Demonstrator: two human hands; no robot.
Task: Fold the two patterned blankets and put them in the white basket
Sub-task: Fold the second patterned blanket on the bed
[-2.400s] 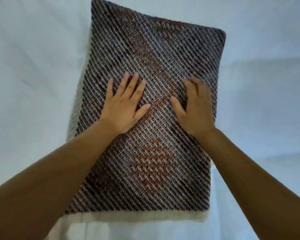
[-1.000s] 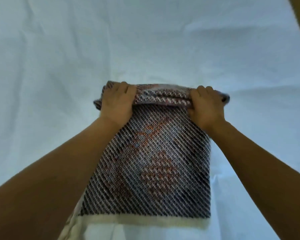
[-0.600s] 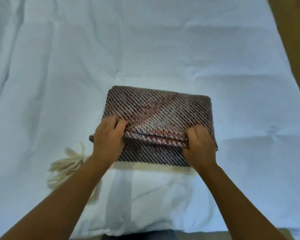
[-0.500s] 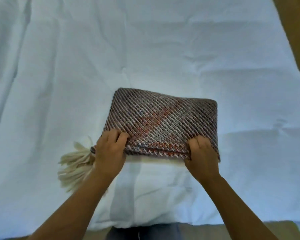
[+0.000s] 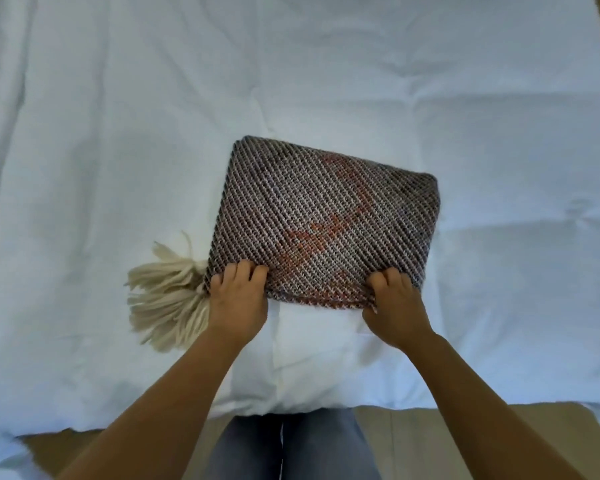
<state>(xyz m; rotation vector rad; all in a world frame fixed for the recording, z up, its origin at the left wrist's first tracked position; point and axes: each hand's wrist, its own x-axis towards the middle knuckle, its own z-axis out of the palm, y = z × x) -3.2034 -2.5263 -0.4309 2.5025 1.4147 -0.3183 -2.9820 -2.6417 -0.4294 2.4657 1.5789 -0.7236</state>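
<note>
No readable text, label, brand, number or sign shows anywhere in the view.

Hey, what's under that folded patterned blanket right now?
The folded patterned blanket lies on a white sheet, with a cream tassel sticking out at its near-left corner. Both hands, left hand and right hand, grip its near edge. Anything beneath is covered.
</note>
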